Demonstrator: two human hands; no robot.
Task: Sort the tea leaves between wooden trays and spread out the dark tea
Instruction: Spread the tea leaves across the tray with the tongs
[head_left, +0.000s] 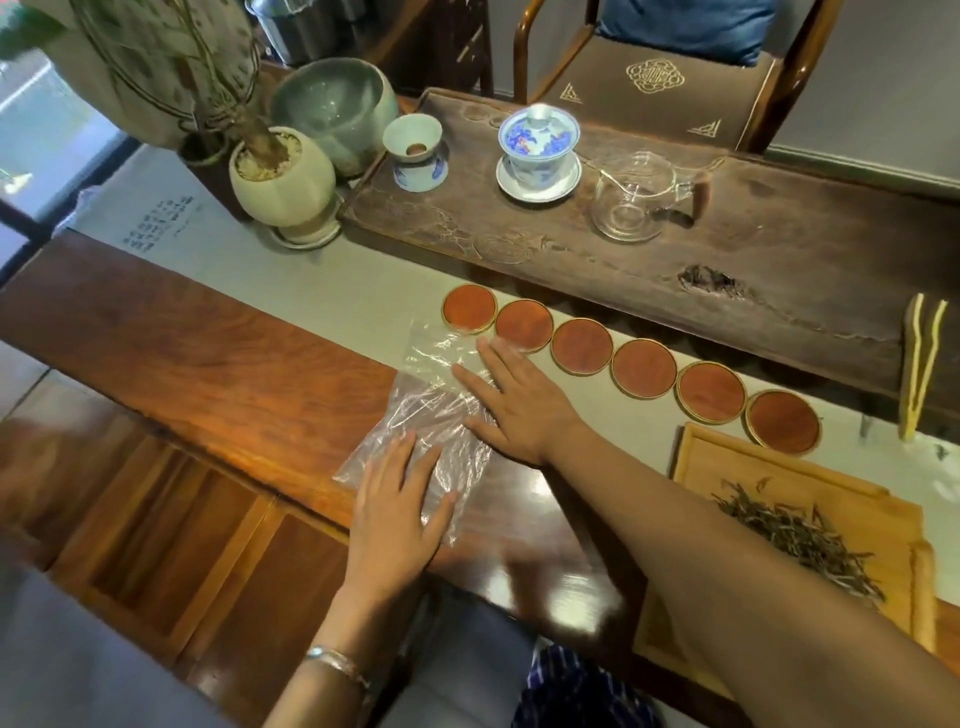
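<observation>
1. Clear plastic bag (431, 410) lies flat on table (208, 364); left hand (395, 512) and right hand (514, 402) press it, fingers straight, likely smoothing it
2. Tea leaves (800, 535) piled in wooden tray (696, 457), right, untouched

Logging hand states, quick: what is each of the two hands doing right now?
Left hand: open, fingers flat on the clear plastic bag.
Right hand: open, fingers spread, pressing the same bag.
</observation>
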